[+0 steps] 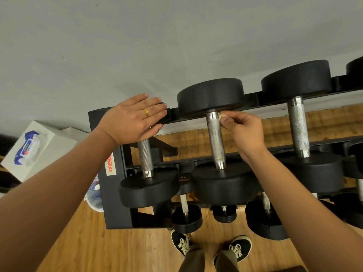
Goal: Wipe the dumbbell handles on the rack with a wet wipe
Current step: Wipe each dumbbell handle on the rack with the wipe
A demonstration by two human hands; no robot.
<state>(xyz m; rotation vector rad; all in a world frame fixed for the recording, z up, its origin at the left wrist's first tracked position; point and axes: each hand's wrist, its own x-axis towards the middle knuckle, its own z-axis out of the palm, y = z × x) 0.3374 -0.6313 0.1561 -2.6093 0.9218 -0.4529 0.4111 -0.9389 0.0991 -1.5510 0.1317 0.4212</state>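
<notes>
Black dumbbells with knurled steel handles lie across the top tier of a black rack (113, 193). My left hand (133, 120) rests flat, fingers straight, on the far head of the leftmost dumbbell, above its handle (145, 158). My right hand (243, 130) pinches a small crumpled, dirty wet wipe (222, 115) against the top of the middle dumbbell's handle (215, 142), just under its far head (211, 97). A third dumbbell handle (298, 126) stands to the right, untouched.
A white tissue box (35, 150) with blue print sits at the left by the grey wall. Smaller dumbbells (186, 218) lie on the lower tier. My two shoes (210, 247) stand on the wooden floor in front of the rack.
</notes>
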